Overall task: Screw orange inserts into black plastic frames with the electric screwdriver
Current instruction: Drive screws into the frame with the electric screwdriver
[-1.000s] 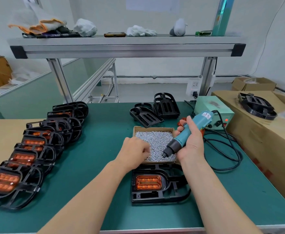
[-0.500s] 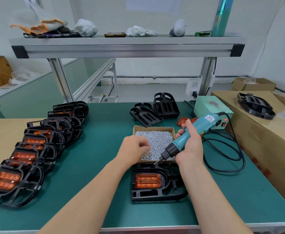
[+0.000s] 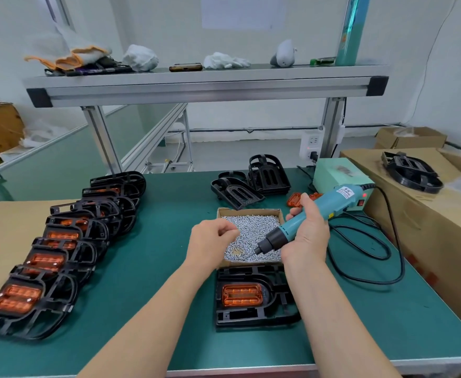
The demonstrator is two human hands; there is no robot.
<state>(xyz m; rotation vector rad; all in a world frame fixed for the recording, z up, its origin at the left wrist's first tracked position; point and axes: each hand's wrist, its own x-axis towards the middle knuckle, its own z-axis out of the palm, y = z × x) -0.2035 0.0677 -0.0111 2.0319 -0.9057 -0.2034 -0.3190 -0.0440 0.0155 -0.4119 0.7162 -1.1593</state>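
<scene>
Green matting covered the bench, and near its front edge lay a black frame with an orange insert seated in its left part. Just behind the frame, touching its far edge, stood an open cardboard box full of small silver screws. Both hands were over this box and hid part of it. The right hand was wrapped around the teal screwdriver, which slanted down to the left with its bit tip among the screws near the front of the box. The left hand hung over the box's left side with its fingers curled toward the thumb; whether it pinched a screw could not be told. Neither hand touched the frame. A black cable ran from the screwdriver in loose loops over the matting to a pale green supply unit at the back right. Loose inserts lay beside that unit, partly hidden by the right thumb, and bare frames sat behind the box. Along the left, a row of overlapping fitted frames ran toward the back. Cartons stood at the right with another frame on top. An aluminium shelf above held gloves, rags and a phone.
</scene>
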